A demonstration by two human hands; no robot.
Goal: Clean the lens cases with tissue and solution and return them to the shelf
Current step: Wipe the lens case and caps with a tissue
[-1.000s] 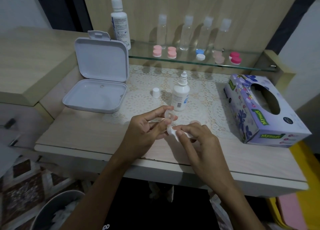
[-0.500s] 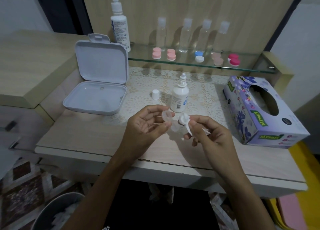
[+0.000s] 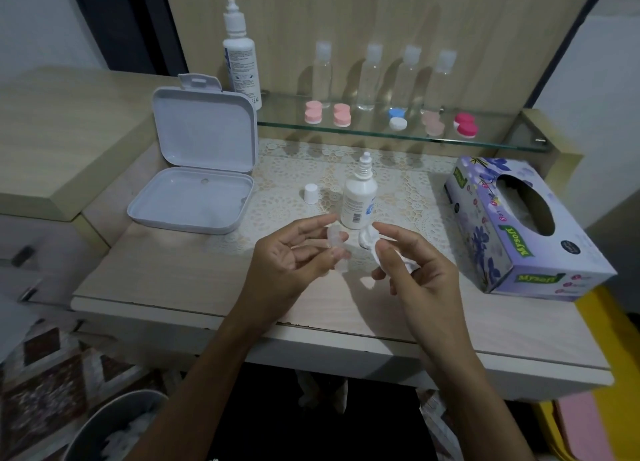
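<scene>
A pale wood-grain table (image 3: 166, 273) carries a lace mat. At 9 o'clock of the solution bottle (image 3: 358, 200), an open white box (image 3: 194, 183). The left hand (image 3: 291, 263) pinches a clear plastic lens case (image 3: 337, 249), long axis running 12 to 6. The right hand (image 3: 412, 270) grips crumpled tissue (image 3: 372, 242).

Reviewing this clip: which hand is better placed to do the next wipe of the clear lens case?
Right, probably. The right hand already pinches the crumpled tissue just beside the clear lens case, which the left hand holds at its fingertips, so the left is busy steadying it.
</scene>
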